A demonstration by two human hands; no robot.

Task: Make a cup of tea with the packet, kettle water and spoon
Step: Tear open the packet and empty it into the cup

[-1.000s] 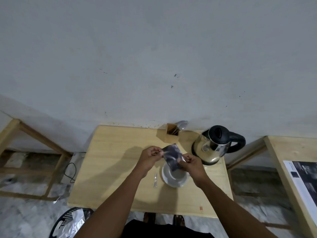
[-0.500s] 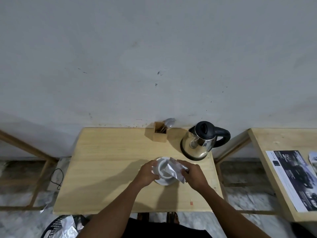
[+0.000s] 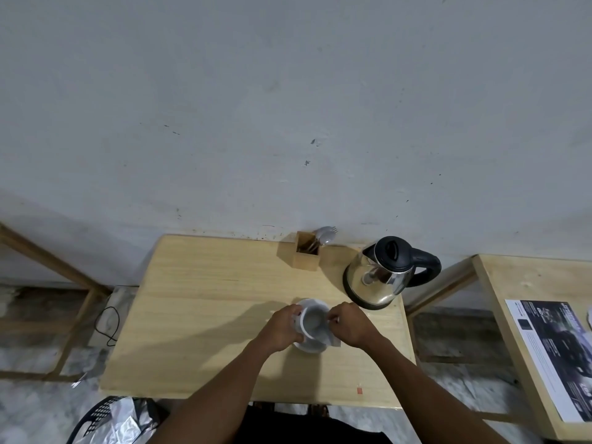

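The worktop [image 3: 208,315] is looking like pale wood, smooth and matt, with fine lines running along it. The kettle [image 3: 378,280] is shining like a mirror, its round body made of bright metal. Its lid and handle are looking like black plastic, a little glossy. The cup [image 3: 312,322] and the saucer [image 3: 309,347] under it are looking white, smooth and glossy. The small box [image 3: 304,259] at the back is looking like plain wood, and the spoons [image 3: 325,235] in it are shining like metal. The wall [image 3: 288,107] is looking matt, grey and a bit rough. The bag [image 3: 128,421] down on the floor is glinting, crinkly and silver.
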